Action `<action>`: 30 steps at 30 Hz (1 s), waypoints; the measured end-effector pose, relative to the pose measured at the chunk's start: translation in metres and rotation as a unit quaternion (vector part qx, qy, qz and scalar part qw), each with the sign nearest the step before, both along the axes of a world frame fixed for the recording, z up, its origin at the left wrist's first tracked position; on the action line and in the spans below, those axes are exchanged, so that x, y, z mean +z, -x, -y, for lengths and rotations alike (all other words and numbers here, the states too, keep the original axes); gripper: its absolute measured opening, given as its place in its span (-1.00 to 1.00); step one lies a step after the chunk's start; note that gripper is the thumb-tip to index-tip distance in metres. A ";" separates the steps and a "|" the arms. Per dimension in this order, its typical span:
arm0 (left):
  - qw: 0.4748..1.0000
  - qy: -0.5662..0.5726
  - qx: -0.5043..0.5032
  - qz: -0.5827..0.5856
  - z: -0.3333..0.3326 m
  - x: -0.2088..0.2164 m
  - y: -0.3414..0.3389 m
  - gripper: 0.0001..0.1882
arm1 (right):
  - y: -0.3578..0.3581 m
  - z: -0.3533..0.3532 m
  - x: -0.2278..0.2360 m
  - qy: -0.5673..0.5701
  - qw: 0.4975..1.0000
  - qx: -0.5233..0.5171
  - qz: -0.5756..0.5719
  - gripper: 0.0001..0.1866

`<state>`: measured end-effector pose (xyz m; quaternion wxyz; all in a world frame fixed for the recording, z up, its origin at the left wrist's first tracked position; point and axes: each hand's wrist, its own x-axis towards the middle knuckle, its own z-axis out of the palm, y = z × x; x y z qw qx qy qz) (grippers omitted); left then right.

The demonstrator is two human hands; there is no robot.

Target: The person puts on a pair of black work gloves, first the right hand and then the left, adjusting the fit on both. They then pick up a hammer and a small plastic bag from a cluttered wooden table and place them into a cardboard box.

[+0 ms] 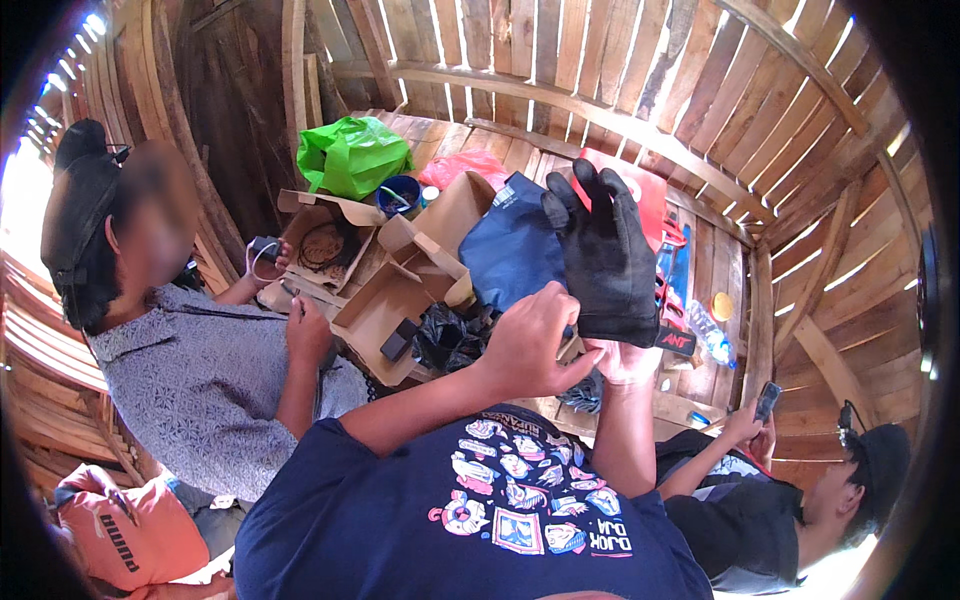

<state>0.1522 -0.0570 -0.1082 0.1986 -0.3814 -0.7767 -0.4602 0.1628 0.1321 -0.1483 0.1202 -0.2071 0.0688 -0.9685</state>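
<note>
A black glove (612,262) covers my right hand (598,235), its fingers pointing up and away from me and mostly stretched out. Bare skin of my right wrist shows below the cuff, where a black tab with red lettering (678,341) sticks out to the right. My left hand (532,340) is bare and closed beside the glove's lower left edge. Its thumb reaches toward the cuff and the right wrist; the fingertips are partly hidden. Just behind the glove lies a dark blue bag (512,250).
Open cardboard boxes (375,318), a black plastic bag (450,338), a green bag (352,157), a blue cup (399,196) and a plastic bottle (708,333) crowd the wooden table. One person (210,370) at left holds a small dark device; another (760,500) at right holds a phone (768,401).
</note>
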 end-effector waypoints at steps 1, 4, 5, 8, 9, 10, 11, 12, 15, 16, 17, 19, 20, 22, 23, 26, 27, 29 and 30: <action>1.000 0.022 0.020 -0.010 -0.003 0.004 -0.001 -0.51 | 0.000 -0.001 -0.001 -0.007 1.000 0.016 -0.010 -0.45; 0.993 0.080 0.072 -0.046 -0.005 0.019 -0.002 -0.61 | -0.005 0.005 0.001 -0.055 0.995 -0.054 0.058 -0.46; 0.990 0.092 0.083 -0.064 -0.005 0.024 0.000 -0.65 | -0.003 0.010 0.004 -0.074 0.991 -0.086 0.072 -0.46; 0.982 0.126 0.080 -0.113 -0.005 0.016 0.006 -0.74 | 0.005 0.018 0.008 -0.087 0.985 -0.128 0.081 -0.45; 0.979 0.138 0.077 -0.128 -0.004 0.009 0.009 -0.77 | 0.011 0.019 0.006 -0.106 0.979 -0.155 0.084 -0.46; 0.978 0.144 0.078 -0.131 -0.002 0.005 0.013 -0.82 | 0.017 0.020 0.005 -0.125 0.971 -0.183 0.086 -0.46; 0.979 0.147 0.069 -0.122 -0.001 0.000 0.013 -0.82 | 0.021 0.020 0.002 -0.145 0.963 -0.209 0.088 -0.47; 0.980 0.152 0.060 -0.113 0.001 -0.005 0.014 -0.83 | 0.024 0.021 -0.003 -0.148 0.960 -0.213 0.104 -0.48; 0.980 0.164 0.052 -0.097 0.003 -0.015 0.013 -0.82 | 0.032 0.021 -0.007 -0.171 0.950 -0.220 0.140 -0.50; 0.981 0.166 0.050 -0.092 0.003 -0.017 0.014 -0.82 | 0.034 0.028 0.004 -0.187 0.938 -0.230 0.182 -0.46; 0.981 0.167 0.048 -0.087 0.004 -0.020 0.014 -0.82 | 0.033 0.034 0.008 -0.192 0.939 -0.230 0.168 -0.45; 0.980 0.173 0.058 -0.082 0.008 -0.024 0.012 -0.80 | 0.033 0.044 0.017 -0.202 0.941 -0.233 0.137 -0.41; 0.979 0.176 0.062 -0.082 0.011 -0.027 0.012 -0.80 | 0.035 0.051 0.022 -0.217 0.943 -0.231 0.100 -0.40; 0.978 0.182 0.059 -0.082 0.014 -0.028 0.013 -0.80 | 0.040 0.056 0.019 -0.235 0.939 -0.237 0.088 -0.39; 0.977 0.188 0.058 -0.081 0.015 -0.030 0.014 -0.79 | 0.043 0.059 0.021 -0.251 0.934 -0.243 0.076 -0.39; 0.975 0.201 0.060 -0.074 0.018 -0.036 0.017 -0.79 | 0.050 0.076 0.037 -0.312 0.911 -0.269 0.024 -0.36; 0.974 0.205 0.060 -0.070 0.019 -0.038 0.017 -0.79 | 0.050 0.076 0.037 -0.309 0.918 -0.246 0.034 -0.35; 0.973 0.209 0.058 -0.072 0.021 -0.041 0.017 -0.79 | 0.051 0.074 0.031 -0.304 0.928 -0.210 0.044 -0.32; 0.973 0.211 0.055 -0.072 0.022 -0.041 0.017 -0.79 | 0.052 0.073 0.027 -0.303 0.931 -0.198 0.045 -0.31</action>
